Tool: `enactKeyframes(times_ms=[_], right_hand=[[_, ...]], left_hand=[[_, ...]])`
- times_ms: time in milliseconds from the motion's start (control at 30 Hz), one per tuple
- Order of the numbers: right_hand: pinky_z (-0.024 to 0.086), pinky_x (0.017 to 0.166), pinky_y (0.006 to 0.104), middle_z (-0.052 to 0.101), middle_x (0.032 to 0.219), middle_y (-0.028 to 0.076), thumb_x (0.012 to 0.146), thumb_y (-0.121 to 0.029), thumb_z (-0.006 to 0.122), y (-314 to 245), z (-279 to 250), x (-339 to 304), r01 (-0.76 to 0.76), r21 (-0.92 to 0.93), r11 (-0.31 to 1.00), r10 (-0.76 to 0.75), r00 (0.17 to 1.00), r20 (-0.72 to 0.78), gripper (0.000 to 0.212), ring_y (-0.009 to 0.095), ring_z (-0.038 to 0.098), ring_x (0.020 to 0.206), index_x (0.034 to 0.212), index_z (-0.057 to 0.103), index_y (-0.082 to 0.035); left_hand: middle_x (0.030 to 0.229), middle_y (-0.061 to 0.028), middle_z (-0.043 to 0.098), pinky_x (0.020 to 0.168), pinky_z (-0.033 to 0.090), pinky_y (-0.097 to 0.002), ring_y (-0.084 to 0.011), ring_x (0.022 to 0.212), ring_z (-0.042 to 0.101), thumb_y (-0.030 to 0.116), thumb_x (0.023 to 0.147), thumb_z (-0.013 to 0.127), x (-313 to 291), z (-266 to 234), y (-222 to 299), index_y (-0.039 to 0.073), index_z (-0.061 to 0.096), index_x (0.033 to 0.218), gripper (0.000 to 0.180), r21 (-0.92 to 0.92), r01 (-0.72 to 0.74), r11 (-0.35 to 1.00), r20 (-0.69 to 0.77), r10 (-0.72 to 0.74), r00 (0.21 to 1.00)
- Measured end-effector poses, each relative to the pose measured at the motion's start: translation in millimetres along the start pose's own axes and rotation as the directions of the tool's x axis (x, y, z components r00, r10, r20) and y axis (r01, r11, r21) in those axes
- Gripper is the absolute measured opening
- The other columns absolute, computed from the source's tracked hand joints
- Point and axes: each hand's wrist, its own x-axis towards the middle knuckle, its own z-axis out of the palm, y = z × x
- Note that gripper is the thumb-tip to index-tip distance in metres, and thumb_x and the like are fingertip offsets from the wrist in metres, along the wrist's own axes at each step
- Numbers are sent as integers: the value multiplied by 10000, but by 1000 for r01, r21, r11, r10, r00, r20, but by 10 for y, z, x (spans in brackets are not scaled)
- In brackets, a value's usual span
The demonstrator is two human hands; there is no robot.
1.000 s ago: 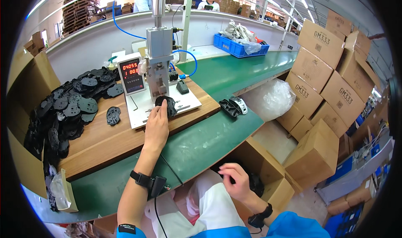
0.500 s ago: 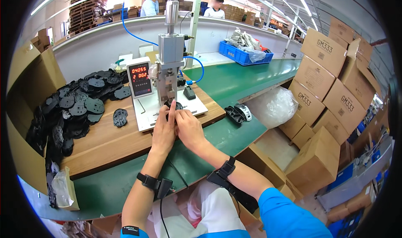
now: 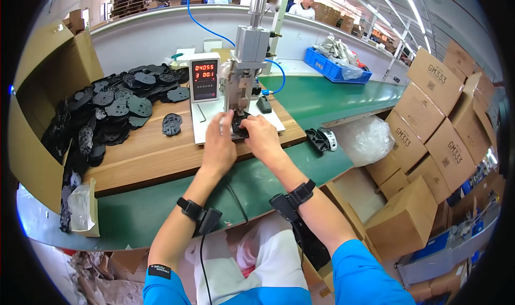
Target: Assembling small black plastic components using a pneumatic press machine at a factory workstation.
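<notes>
A black plastic mouse base (image 3: 239,125) lies under the head of a small metal bench press (image 3: 244,85), on the press's white base plate (image 3: 199,136). My right hand (image 3: 262,137) grips its right side, with fingertips closed on it. At the left of the press head is my left hand (image 3: 219,144), its fingers raised and somewhat apart, slightly blurred. I see nothing held in it. A similar loose mouse base (image 3: 171,124) lies on the wooden board to the left. Black straps with small devices are on both my wrists.
A heap of black mouse bases (image 3: 120,104) spills from an open carton (image 3: 37,128) at left. A counter box with red digits (image 3: 205,77) stands beside the press. Right are black and white shells (image 3: 322,139), a plastic bag (image 3: 367,140), a blue crate (image 3: 335,66) and stacked cartons (image 3: 424,128).
My left hand has drawn back to the left from the mouse base, while my right hand stays at it. The head view has shifted, and the counter display has changed.
</notes>
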Motion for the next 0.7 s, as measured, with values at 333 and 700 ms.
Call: enactKeyframes(times_ms=[333, 700], right_hand=[[590, 874, 475, 694, 1003, 91, 784, 64, 659, -21, 43, -10, -23, 22, 1000, 22, 999, 37, 228, 333, 668, 1052, 959, 729, -63], [574, 904, 460, 711, 1035, 90, 731, 41, 719, -52, 13, -6, -27, -21, 999, 29, 997, 68, 302, 326, 669, 1076, 1018, 736, -53]], left_hand=[[1519, -238, 501, 1180, 373, -518, -412, 1429, 449, 158, 916, 688, -622, -926, -1352, -20, 532, 1439, 573, 317, 375, 871, 257, -459, 850], [1159, -214, 685, 958, 505, -508, -405, 1107, 645, 259, 891, 781, -418, -1242, -770, 0, 545, 1159, 441, 378, 302, 875, 425, -454, 783]])
